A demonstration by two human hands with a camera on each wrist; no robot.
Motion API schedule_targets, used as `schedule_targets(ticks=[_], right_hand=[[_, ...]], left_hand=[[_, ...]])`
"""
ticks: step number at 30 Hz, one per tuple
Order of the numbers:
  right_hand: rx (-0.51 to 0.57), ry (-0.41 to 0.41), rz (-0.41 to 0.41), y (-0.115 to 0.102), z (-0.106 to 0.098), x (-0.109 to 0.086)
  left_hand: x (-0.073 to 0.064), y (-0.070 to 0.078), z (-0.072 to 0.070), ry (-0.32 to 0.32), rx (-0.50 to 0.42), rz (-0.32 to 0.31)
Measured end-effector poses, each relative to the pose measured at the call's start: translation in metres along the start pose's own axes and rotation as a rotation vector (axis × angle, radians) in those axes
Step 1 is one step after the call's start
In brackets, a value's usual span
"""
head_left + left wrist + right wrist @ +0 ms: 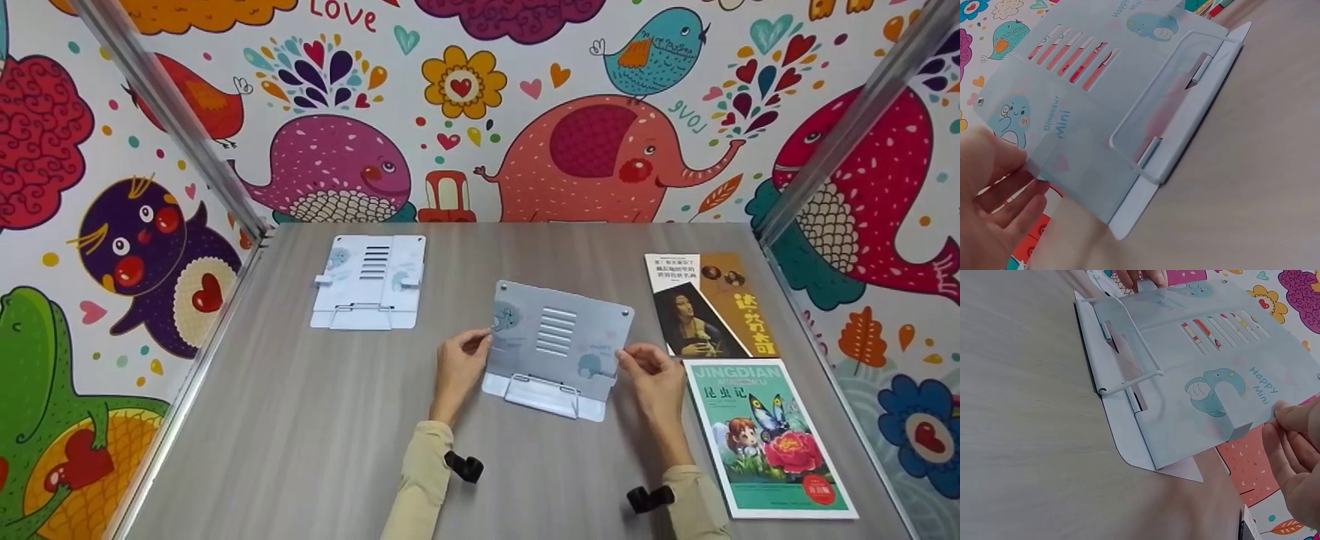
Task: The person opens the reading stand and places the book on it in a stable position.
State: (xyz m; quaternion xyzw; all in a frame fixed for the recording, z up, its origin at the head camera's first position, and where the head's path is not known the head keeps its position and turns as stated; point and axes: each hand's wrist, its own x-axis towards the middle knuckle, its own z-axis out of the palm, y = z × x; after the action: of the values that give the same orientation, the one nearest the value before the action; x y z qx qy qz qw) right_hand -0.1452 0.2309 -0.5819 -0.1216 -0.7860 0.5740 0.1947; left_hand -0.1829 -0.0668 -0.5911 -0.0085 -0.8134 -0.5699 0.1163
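A pale blue-grey book stand (517, 360) with slots, cartoon animals and a wire page holder stands tilted up from its base on the table. At its left edge, the thumb and fingers of my left hand (459, 371) pinch the panel beside a side clip. My right hand (657, 382) pinches the opposite edge between thumb and fingers, just above the other clip. "Dinosaur Mini" lettering shows on the stand (1089, 112) in the left wrist view. From the right wrist, the left hand's fingers (1151, 277) appear at the far edge.
A second, similar book stand (345, 289) is at the table's back left. To the right are a brown-and-white art book (724, 319) and a green insect book (772, 442). Cartoon-printed walls (465, 150) and metal posts (172, 112) border the table (300, 420).
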Motion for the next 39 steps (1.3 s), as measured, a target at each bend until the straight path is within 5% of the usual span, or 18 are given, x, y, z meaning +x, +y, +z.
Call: schedule_targets(ticks=[15,31,35,39], right_hand=[[-0.042,0.008,-0.018,-0.002,0.006,0.026],[-0.064,0.023,-0.051,-0.002,0.013,0.032],[-0.017,-0.016,-0.076,-0.002,0.011,0.029],[0.032,-0.052,-0.095,-0.016,0.0,0.022]], left_hand=[[-0.005,-0.002,-0.001,0.02,-0.018,-0.025],[-0.007,-0.003,-0.001,0.021,-0.026,-0.034],[-0.006,0.0,-0.002,0.062,-0.056,-0.033],[-0.006,0.007,0.001,0.173,-0.095,0.011]])
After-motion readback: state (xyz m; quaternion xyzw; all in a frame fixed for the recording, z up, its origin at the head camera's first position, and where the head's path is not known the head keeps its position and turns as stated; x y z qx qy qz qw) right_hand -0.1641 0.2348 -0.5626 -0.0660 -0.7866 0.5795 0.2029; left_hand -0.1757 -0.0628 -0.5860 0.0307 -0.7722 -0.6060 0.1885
